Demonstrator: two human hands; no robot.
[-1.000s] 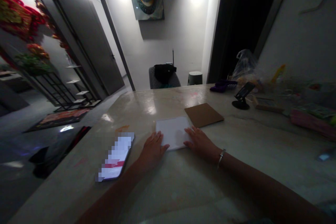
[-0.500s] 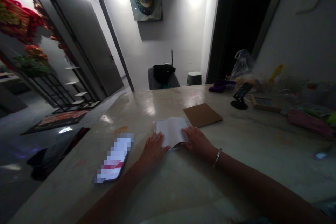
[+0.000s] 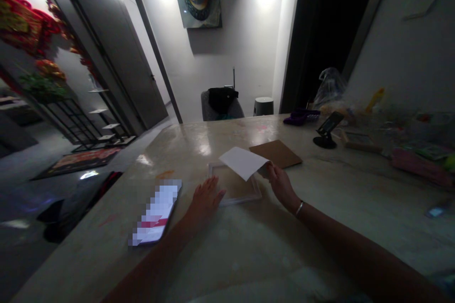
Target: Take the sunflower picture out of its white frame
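Note:
A white sheet of paper (image 3: 242, 162) is held up by its right edge in my right hand (image 3: 282, 185), tilted above the table. Below it lies a shallow, pale rectangular frame (image 3: 241, 199), partly covered from view by the sheet. My left hand (image 3: 206, 194) rests at the frame's left side, fingers stretched out, gripping nothing. Just behind the sheet, a flat brown board (image 3: 282, 154) lies on the table, its near left part hidden by the paper.
A phone (image 3: 156, 213) with a blurred screen lies left of my left arm. On the right stand a black phone stand (image 3: 327, 131) and a small wooden frame (image 3: 360, 141), with a pink cloth item (image 3: 419, 166) beyond. A purple item (image 3: 300, 117) sits near the far edge.
The paper has come up out of the pale frame, lifted by my right hand, which moved right. The frame's inside now shows. My left hand has shifted slightly left.

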